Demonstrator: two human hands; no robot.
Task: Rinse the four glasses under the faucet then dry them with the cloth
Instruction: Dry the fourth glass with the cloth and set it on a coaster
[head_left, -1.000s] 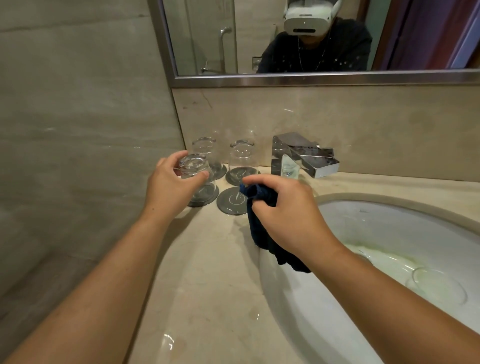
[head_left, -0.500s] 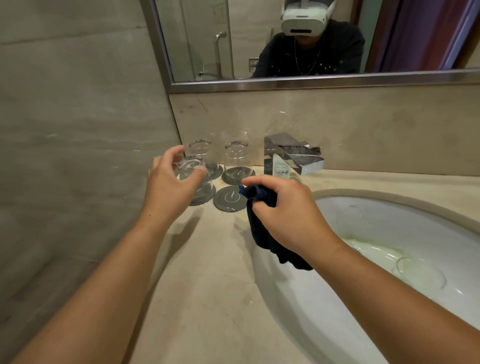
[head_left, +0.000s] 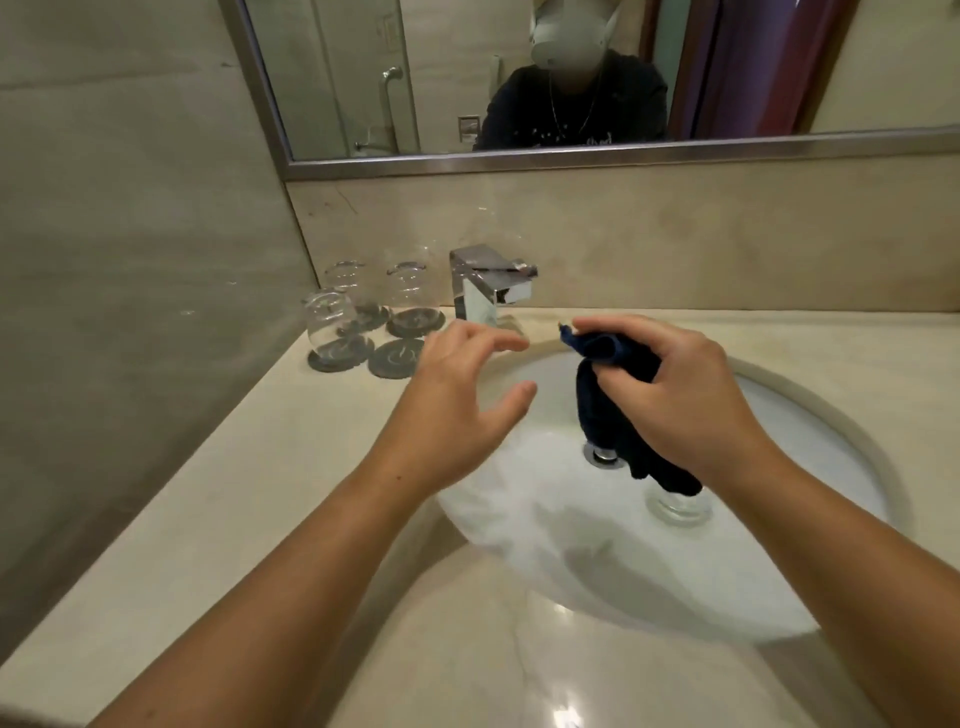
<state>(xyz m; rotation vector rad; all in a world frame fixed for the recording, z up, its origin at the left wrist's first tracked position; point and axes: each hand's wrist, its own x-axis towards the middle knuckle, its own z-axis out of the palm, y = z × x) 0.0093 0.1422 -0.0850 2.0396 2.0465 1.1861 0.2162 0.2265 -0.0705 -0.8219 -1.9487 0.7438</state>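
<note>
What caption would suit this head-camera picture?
Right hand holds cloth over sink; left hand open; three glasses on coasters.

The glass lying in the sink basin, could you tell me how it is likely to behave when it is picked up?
The glass is clear and sits in the white basin, so it is probably wet and slippery. It looks rounded, so a nudge might roll it on the curved bowl. Being glass against a hard sink, it likely chips if dropped. The left hand is free to take it.
</note>
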